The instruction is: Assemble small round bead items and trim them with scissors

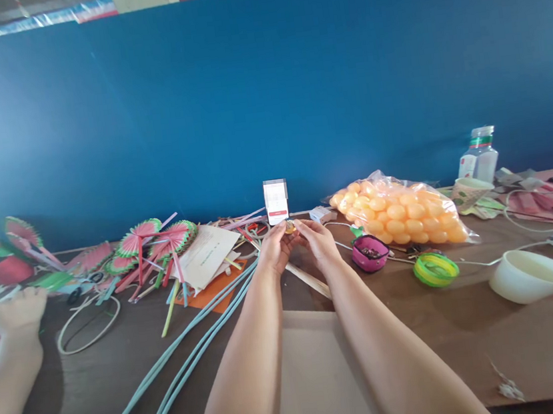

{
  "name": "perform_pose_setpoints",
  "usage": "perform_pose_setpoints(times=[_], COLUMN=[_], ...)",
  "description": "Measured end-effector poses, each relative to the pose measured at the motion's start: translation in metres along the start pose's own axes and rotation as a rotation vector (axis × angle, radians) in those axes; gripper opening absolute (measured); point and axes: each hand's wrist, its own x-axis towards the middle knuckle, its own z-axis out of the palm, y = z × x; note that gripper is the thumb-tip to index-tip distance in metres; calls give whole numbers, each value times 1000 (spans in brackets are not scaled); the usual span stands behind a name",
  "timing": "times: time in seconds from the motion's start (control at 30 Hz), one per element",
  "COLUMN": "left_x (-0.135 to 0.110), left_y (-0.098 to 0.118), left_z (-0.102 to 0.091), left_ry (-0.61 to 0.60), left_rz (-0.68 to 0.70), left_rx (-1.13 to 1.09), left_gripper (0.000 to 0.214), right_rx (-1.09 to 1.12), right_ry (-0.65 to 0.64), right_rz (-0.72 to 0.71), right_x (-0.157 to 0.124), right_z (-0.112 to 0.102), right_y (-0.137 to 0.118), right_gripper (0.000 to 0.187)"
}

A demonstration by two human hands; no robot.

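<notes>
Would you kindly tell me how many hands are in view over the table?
3 clearly visible: the wearer's left hand and right hand, close together at a small golden piece, and a co-worker's hand at the far left. Another may be partly hidden beside it.

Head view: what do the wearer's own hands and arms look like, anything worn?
Left hand and right hand are bare, no gloves. Left forearm and right forearm are bare as far as the picture shows: no sleeves, watch, bands or cables on them. Rings or small markings on the fingers: too small to tell.
</notes>
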Motion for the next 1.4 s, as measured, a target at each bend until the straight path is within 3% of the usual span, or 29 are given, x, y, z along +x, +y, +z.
perform_pose_setpoints(times=[0.53,0.87,1.27,1.4], left_x=[0,4,4,5], left_y=[-2,-5,-6,-6], left_z=[2,0,-1,-2], left_ry=[15,92,46,86], left_rz=[39,4,-13,-27], left_rx=[93,119,132,116], left_gripper=[27,18,18,17], right_rx=[-124,-41,2,29], right_ry=[-14,36,53,171], right_rz=[-32,61,106,136], right_x=[4,1,0,5], right_z=[-3,-1,0,-1], right_y=[5,4,1,3], right_gripper=[46,36,28,16])
